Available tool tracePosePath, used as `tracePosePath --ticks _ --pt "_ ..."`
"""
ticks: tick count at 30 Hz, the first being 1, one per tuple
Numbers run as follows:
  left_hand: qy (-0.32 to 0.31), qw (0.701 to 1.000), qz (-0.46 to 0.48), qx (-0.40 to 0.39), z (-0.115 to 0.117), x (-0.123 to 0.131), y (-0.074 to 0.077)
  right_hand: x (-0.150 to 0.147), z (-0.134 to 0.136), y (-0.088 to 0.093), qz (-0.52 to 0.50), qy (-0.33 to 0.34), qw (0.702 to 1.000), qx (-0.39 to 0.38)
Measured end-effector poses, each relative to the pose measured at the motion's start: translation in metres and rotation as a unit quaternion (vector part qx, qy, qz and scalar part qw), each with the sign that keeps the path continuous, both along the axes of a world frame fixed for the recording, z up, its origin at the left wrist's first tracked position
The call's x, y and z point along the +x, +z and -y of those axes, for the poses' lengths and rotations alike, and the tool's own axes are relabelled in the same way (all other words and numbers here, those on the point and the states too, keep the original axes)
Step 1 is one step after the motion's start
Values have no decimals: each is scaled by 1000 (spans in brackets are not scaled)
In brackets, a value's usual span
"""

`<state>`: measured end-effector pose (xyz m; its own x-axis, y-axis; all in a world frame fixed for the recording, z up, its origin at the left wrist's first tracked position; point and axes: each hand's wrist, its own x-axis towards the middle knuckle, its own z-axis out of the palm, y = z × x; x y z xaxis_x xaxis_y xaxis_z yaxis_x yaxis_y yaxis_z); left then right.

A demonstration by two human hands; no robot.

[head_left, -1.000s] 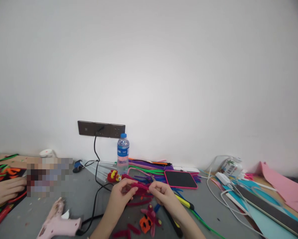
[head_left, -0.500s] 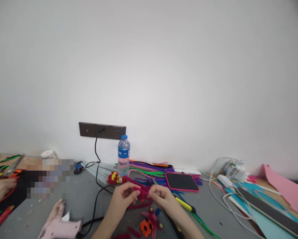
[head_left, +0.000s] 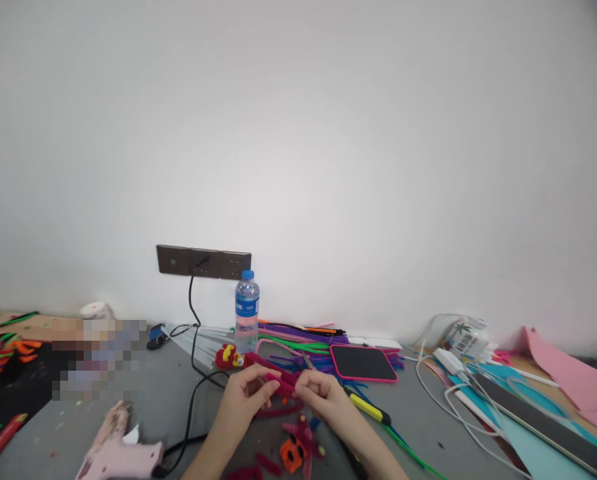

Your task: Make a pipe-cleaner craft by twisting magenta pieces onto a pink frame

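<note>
Between my two hands stretches a dark pink pipe cleaner point(head_left: 287, 385). My left hand point(head_left: 251, 390) pinches one part of it between thumb and forefinger. A short way to the right, my right hand point(head_left: 321, 395) is closed on it, its fingertips partly hidden. Just below lies a fuzzy pink figure point(head_left: 304, 433) with an orange piece point(head_left: 292, 454) that has black spots. More pink fuzzy pieces point(head_left: 268, 465) rest near my left wrist. Behind my left hand sits a small red and yellow fuzzy figure point(head_left: 228, 357).
A water bottle point(head_left: 247, 313) stands by the wall, beside bundled pipe cleaners point(head_left: 298, 331). A phone point(head_left: 363, 363) and a yellow cutter point(head_left: 366, 407) lie right of my hands. At left is a pink glue gun point(head_left: 121, 453) with its black cord point(head_left: 193, 387). White cables point(head_left: 458, 413) trail at right.
My hands keep their pinch on the pipe cleaner, the right one shifting very slightly left. At far left, another person's hand has gone out of view.
</note>
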<state>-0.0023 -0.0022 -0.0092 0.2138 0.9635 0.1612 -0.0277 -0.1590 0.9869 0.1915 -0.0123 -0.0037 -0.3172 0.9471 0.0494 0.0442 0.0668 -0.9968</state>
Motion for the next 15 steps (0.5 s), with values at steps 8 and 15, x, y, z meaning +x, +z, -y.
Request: tracePosePath --ticks 8,15 --pt "-2 1000 18 -26 4 3 10 0 2 3 4 14 1000 0" --pt "-11 999 15 -30 4 2 11 -5 9 5 9 44 998 -51"
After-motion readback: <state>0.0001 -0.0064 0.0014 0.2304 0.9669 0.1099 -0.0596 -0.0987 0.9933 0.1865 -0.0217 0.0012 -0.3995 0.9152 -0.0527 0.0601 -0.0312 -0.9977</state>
